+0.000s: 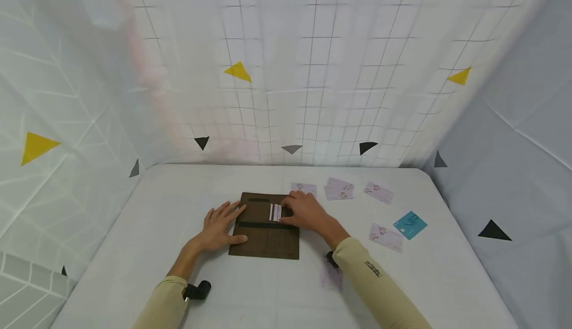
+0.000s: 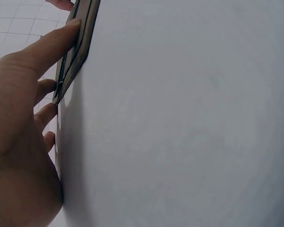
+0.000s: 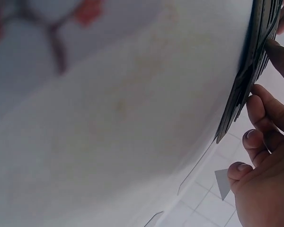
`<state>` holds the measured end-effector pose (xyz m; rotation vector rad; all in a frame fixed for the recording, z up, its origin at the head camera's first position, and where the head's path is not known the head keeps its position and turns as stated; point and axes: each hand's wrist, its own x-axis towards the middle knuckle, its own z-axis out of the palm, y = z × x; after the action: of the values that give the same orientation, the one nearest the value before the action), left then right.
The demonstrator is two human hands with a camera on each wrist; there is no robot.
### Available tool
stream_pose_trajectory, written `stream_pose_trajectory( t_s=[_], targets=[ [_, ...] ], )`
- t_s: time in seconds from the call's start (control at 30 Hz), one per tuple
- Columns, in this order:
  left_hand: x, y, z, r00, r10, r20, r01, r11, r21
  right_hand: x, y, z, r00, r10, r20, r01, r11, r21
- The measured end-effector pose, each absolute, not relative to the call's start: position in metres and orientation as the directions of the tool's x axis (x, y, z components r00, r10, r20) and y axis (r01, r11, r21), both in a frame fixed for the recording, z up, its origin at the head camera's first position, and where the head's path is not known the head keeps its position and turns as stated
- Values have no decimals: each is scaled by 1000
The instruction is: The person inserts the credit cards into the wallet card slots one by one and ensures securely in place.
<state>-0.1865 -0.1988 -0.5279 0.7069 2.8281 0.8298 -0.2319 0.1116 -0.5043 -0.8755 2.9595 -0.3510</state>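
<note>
A brown wallet lies opened out flat on the white table. Several pale, flower-printed cards stand in its upper slots, with only narrow strips showing. My left hand rests at the wallet's left side, fingers spread. Its thumb lies on the lower panel in the left wrist view. Over the upper right panel, my right hand bends its thumb and fingertips around the two ends of the rightmost card strip. In the right wrist view, the right fingers touch the wallet, and the card there is hidden.
Loose flower-printed cards lie behind and right of the wallet, including a pair that overlaps and a single one. A teal VIP card is at the right. Another pale card sits partly under my right forearm.
</note>
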Motion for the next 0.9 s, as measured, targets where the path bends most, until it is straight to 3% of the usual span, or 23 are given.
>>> stream_pose_trajectory(
  t_s=[0.4,0.9],
  targets=[
    [-188,-202,-528,-889,458,14,394,748,534,-225,157,-503,-888,-460,25,-448,850,-277],
    [-188,-200,-531,-885,465,13,400,746,533,-200,254,-509,-946,-323,0,-305,895,-325]
  ],
)
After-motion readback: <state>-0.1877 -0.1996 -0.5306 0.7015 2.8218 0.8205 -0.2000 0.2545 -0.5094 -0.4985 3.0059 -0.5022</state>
